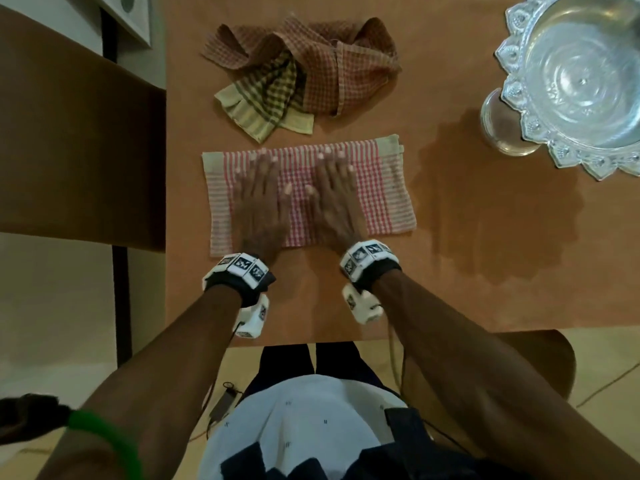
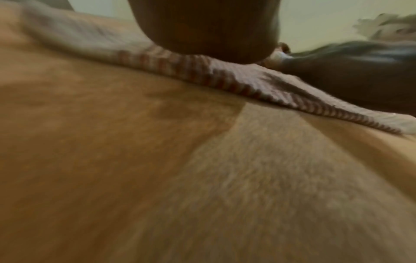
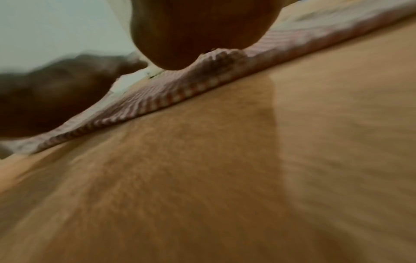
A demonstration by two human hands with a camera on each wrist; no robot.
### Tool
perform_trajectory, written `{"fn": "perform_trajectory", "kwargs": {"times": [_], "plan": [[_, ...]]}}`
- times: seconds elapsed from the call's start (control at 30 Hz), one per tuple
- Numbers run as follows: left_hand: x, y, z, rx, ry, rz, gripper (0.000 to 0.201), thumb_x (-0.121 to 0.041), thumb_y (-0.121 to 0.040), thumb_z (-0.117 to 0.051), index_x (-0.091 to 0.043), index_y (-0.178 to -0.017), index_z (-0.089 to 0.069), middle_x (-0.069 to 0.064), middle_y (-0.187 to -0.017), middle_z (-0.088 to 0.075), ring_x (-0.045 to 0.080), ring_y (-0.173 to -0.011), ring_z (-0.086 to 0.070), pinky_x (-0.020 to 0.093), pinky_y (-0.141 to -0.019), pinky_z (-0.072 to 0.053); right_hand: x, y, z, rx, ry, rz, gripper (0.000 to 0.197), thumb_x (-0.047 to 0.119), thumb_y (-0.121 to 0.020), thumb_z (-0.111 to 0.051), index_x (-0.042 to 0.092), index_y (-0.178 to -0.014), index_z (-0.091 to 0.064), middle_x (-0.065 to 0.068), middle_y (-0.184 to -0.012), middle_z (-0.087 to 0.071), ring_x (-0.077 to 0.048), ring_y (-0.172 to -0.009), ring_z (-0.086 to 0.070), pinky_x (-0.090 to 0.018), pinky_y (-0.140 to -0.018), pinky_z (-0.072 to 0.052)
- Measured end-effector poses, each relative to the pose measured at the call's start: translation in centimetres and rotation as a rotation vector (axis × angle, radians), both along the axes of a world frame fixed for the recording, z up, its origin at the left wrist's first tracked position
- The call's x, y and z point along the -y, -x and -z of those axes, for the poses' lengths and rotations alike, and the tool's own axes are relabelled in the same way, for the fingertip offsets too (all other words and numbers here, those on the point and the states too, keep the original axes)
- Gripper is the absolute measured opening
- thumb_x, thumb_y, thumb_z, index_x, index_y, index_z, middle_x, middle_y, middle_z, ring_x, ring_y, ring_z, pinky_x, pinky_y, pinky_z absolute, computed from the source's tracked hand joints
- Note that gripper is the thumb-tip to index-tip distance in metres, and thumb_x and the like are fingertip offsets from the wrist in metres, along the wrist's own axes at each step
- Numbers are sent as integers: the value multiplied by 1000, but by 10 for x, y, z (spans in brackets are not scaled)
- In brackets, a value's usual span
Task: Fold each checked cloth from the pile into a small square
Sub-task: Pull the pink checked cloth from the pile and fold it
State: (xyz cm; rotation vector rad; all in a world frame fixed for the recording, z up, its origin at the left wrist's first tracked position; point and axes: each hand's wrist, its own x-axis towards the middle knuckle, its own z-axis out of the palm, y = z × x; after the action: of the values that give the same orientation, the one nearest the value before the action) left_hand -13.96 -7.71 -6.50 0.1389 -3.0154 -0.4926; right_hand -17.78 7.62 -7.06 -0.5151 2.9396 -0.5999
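Red checked cloth (image 1: 388, 188) flat on table (image 1: 485, 237) — left hand (image 1: 259, 202), right hand (image 1: 337, 199) pressing flat on it

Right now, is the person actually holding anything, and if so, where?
Nothing is gripped. The left hand and right hand lie flat, pressing the middle of the pink-and-white checked cloth.

flat cloth (image 1: 388, 188): pink-and-white check, plain beige bands at its two ends
pile, top cloth (image 1: 346, 64): rust-red and cream small check
pile, lower cloth (image 1: 266, 88): olive-green and yellow check, pale yellow border with a dark green stripe
bench (image 1: 485, 237): plain orange-brown
bowl (image 1: 581, 81): shiny silver, embossed scalloped rim
wrist bands (image 1: 242, 268): white blocks with black-and-white markers on black straps
bangle (image 1: 104, 434): bright green
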Motion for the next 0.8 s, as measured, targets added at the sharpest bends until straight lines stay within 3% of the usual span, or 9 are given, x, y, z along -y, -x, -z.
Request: {"fn": "perform_trajectory", "kwargs": {"times": [0.07, 0.13, 0.23, 0.3, 0.4, 0.5, 0.6, 0.67, 0.8], "plan": [[-7, 12, 3, 7, -82, 86, 52, -29, -108, -27, -8, -155, -29, 11, -162, -25, 22, -152, -18, 48, -123, -16, 28, 7, 0, -2, 6, -117, 57, 25, -103, -31, 6, -155, -20, -13, -164, -13, -29, -152, -6, -46, -124, -5], [0, 16, 7, 40, -79, 92, 53, -32, -107, -28, -11, -155, -28, 8, -163, -24, 21, -152, -17, 47, -123, -16, 25, 16, 4, 20, -19, -128, 58, 29, -103, -32, 9, -156, -21, -10, -164, -15, -26, -153, -7, -41, -125, -2], [7, 13, 9, 75, 24, 61, 58, -42, -105, -31, -16, -157, -24, 8, -165, -18, 22, -153, -13, 48, -124, -12, -11, 25, 7, 4, -60, 66, 63, 45, -104, -26, 12, -157, -18, -7, -165, -12, -23, -153, -6, -39, -125, 1], [11, 12, 7, 95, 59, -46, 62, -48, -104, -29, -19, -158, -20, 8, -165, -14, 24, -153, -12, 48, -124, -8, -38, 27, 5, 17, -82, 239, 66, 50, -103, -24, 14, -158, -14, -5, -165, -11, -22, -153, -4, -43, -125, -5], [32, 4, 4, 128, 109, -124, 66, -54, -103, -23, -19, -158, -16, 10, -166, -9, 27, -153, -9, 50, -123, -9, -63, 30, -1, 41, -90, 336, 67, 49, -104, -24, 12, -158, -11, -7, -165, -8, -20, -153, -2, -44, -124, -6], [40, -1, 0, 154, 133, -161, 66, -51, -104, -21, -14, -158, -13, 13, -166, -7, 28, -153, -7, 50, -124, -6, -42, 27, -11, 29, -28, 422, 63, 41, -105, -23, 8, -157, -9, -12, -165, -5, -24, -153, 0, -46, -124, -6], [11, 4, 2, 143, 33, -90, 64, -45, -106, -14, -5, -157, -18, 18, -164, -14, 33, -152, -13, 51, -124, -3, 22, 12, -18, -12, 31, 187, 57, 30, -104, -26, 4, -155, -20, -16, -163, -14, -30, -152, -9, -45, -124, -6], [-9, 3, 5, 116, -91, -32, 59, -38, -108, -20, -2, -155, -25, 19, -162, -20, 33, -151, -17, 48, -125, -8, 51, 3, -14, 17, 60, 87, 56, 27, -104, -31, 2, -153, -25, -16, -162, -18, -30, -152, -11, -42, -125, -4], [-2, -1, 7, 16, -30, -87, 54, -31, -107, -31, -5, -154, -28, 15, -162, -23, 27, -152, -18, 43, -125, -12, 14, 7, 2, -1, 14, 164, 62, 39, -103, -36, 8, -155, -23, -11, -163, -17, -25, -152, -11, -41, -125, -5]]}}
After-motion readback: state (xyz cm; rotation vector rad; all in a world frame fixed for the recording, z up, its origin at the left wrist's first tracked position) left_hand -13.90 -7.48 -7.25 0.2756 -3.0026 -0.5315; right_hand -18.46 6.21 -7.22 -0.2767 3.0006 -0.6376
